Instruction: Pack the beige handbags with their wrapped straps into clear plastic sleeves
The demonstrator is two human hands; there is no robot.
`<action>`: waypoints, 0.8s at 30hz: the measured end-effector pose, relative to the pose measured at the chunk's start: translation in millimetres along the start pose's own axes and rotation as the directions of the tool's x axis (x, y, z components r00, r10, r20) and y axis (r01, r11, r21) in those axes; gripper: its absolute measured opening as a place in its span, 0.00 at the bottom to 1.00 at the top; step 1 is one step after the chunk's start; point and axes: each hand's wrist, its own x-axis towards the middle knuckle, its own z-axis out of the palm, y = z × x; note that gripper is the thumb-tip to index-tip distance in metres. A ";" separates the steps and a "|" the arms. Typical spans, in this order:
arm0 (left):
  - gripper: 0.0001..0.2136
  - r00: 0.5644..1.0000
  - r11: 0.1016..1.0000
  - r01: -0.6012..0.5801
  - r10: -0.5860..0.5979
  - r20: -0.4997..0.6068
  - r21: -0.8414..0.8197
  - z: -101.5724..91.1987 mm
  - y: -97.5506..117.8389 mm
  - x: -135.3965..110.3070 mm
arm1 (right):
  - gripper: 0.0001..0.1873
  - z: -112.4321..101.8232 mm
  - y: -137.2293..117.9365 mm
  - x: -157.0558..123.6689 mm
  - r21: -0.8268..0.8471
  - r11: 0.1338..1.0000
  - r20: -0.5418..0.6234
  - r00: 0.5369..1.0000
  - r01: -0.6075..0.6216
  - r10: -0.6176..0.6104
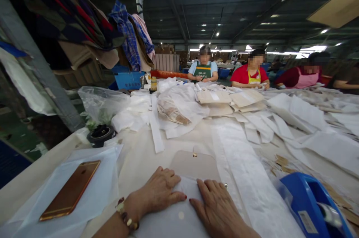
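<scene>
My left hand (157, 192) and my right hand (217, 208) lie palms down, fingers stretched out, on a thin white sheet (171, 223) near the table's front edge. A small round pale spot marks the sheet between my wrists. Just beyond it, a flat beige purse-like piece (193, 165) with rounded corners and a small gold clasp lies on the table; its near part is covered by the sheet and my fingers. A tiny shiny metal bit shows beside my right fingers. Neither hand grips anything. A beaded bracelet circles my left wrist.
At left, a gold phone (70, 189) rests on white sheets; behind it stands a dark round holder (101, 135). A blue tape dispenser (311, 208) sits at right. Paper strips (235, 144), plastic bags (179, 107) and cardboard pieces (214, 96) cover the far side, where several people sit.
</scene>
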 end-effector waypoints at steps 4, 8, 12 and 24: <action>0.19 0.999 0.998 0.026 -0.025 0.021 -0.064 -4.4 -1.2 1.3 | 0.13 -10.4 -4.2 4.9 0.120 0.987 0.088 0.992 -0.105 0.095; 0.22 0.996 0.987 0.066 -0.056 0.073 -0.149 -7.7 -4.3 2.9 | 0.09 -14.4 -4.9 7.1 0.163 0.978 0.123 0.986 -0.129 0.109; 0.24 0.991 0.986 0.082 -0.065 0.114 -0.147 -10.7 -4.9 6.2 | 0.08 -10.1 -1.9 4.9 0.163 0.981 0.093 0.992 -0.102 0.088; 0.27 0.988 0.993 0.088 -0.078 0.130 -0.076 -17.7 -9.0 18.9 | 0.10 -6.2 0.2 4.2 0.103 0.993 -0.009 0.998 -0.063 0.064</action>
